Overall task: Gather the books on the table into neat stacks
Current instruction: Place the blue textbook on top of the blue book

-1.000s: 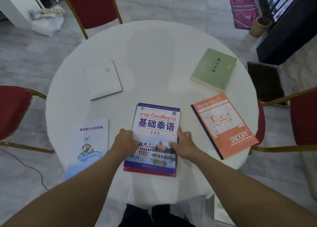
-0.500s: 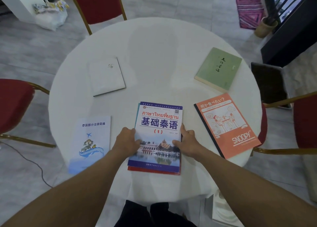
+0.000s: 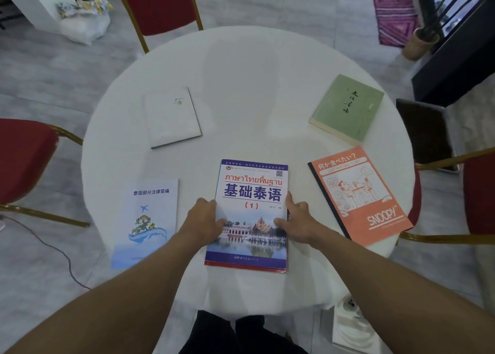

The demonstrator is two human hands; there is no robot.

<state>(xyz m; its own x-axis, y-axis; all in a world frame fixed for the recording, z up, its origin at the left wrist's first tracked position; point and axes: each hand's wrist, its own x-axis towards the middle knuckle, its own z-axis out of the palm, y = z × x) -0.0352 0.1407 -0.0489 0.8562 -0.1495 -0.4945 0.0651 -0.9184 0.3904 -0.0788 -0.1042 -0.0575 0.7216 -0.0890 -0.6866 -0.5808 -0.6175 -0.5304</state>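
Both forearms are stretched forward. The left hand (image 3: 205,221) and right hand (image 3: 296,224) are held palm-down, thumbs turned inward.

Dim, cool, diffuse lighting is prevailing. The white table (image 3: 249,91) is reading bluish-grey, showing no glare and only faint shadows. Wide-angle distortion is bending the edges; details are appearing slightly soft throughout.

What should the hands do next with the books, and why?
Probably let the right hand reach for the orange Snoopy notebook and lay it on the Thai textbook stack. Both hands flank that stack, which looks squared, while the notebook lies alone close to its right.
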